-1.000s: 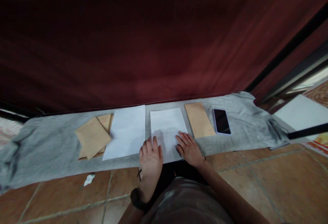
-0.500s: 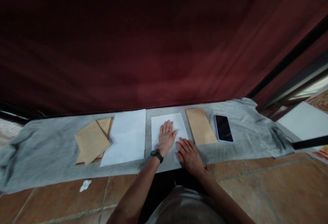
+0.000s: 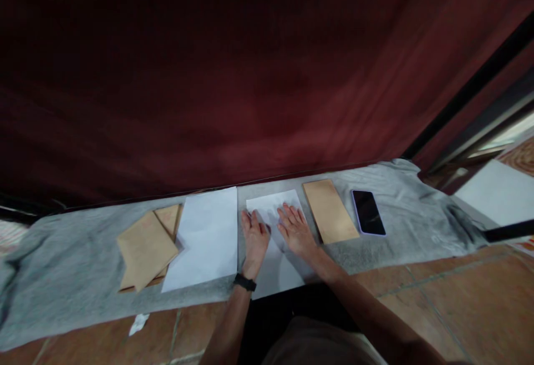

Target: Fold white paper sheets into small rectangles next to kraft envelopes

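A white sheet of paper [image 3: 277, 276] lies in front of me on the grey cloth. My left hand [image 3: 256, 237], with a black band on its wrist, rests at the sheet's left edge, fingers apart. My right hand [image 3: 296, 231] lies flat on the right part of the sheet, its fingers spread. Neither hand holds anything. More white paper [image 3: 208, 237] lies to the left. Right of the sheet is a brown envelope [image 3: 329, 212].
Several brown envelopes [image 3: 148, 248] overlap at the left. A phone [image 3: 369, 212] lies on the grey cloth [image 3: 409, 215] at the right. Dark red fabric [image 3: 258, 103] hangs behind. A white scrap [image 3: 139, 323] lies on the tiled floor.
My left hand has moved from the middle of the sheet to its left edge. My right hand has moved up and slightly left onto the sheet.
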{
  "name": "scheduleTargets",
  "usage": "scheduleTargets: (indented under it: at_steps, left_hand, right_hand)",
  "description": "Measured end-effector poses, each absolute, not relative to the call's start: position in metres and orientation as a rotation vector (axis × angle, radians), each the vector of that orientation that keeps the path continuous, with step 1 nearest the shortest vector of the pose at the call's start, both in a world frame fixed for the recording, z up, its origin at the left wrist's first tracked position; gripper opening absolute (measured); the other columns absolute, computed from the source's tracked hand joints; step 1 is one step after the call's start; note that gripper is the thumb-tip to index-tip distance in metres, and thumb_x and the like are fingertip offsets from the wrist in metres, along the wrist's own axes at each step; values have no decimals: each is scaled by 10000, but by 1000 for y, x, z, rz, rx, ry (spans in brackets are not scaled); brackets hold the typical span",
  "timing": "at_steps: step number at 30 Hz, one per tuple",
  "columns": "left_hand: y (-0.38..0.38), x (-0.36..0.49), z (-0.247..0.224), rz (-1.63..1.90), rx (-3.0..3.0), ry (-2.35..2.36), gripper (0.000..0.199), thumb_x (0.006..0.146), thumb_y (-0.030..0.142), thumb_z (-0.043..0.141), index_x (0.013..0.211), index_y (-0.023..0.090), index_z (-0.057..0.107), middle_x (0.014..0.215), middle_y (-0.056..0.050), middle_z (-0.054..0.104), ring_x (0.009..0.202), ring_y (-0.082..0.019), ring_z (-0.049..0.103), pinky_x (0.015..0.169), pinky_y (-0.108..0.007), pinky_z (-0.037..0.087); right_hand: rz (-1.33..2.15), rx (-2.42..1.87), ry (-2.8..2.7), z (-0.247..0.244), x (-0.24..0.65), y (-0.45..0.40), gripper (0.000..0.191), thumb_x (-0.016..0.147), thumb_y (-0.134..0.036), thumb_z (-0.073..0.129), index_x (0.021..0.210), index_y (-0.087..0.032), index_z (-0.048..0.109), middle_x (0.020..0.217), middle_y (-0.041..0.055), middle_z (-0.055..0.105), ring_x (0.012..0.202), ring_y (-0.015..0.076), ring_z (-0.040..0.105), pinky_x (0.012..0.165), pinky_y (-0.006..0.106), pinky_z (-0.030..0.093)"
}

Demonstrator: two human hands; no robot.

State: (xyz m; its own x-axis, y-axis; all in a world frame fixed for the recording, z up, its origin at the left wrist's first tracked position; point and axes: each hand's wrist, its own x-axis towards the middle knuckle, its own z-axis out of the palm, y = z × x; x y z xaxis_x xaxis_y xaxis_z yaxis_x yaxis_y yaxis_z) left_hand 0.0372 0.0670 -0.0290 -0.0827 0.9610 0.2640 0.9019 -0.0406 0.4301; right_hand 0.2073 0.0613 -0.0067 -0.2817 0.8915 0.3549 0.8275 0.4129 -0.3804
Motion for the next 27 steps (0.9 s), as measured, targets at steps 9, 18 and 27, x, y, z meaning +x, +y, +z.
scheduleTargets:
  at_steps: [9, 18, 27]
  left_hand:
    - [75, 41, -38, 829, 2088, 2182, 505, 960, 124, 391, 1456, 67, 471, 1610, -232, 331, 1534, -334, 217, 1204, -545, 320]
    - [101, 56, -25, 505, 2343, 2092, 552, 965, 124, 342, 1510, 74, 408, 1608, -173, 367, 1523, -280, 269, 1228, -485, 287]
    - [112, 60, -28, 346, 2352, 2084, 550, 1016, 225, 297, 1547, 102, 370, 1609, -153, 365, 1527, -280, 259, 1235, -512, 251]
  right_hand:
    - [28, -1581, -2219, -34, 195, 90, 473, 1043, -376, 458, 1493, -232, 486, 1593, 124, 401, 1451, 312, 401, 1194, 556, 263]
    - [95, -1604, -2235, -26, 184, 113, 499, 1076, -359, 291, 1510, -180, 464, 1595, 103, 401, 1469, 261, 374, 1231, 496, 203]
    - [28, -1600, -2278, -32, 185, 133, 496, 1073, -376, 314, 1488, -172, 493, 1578, 114, 426, 1462, 261, 387, 1213, 472, 248]
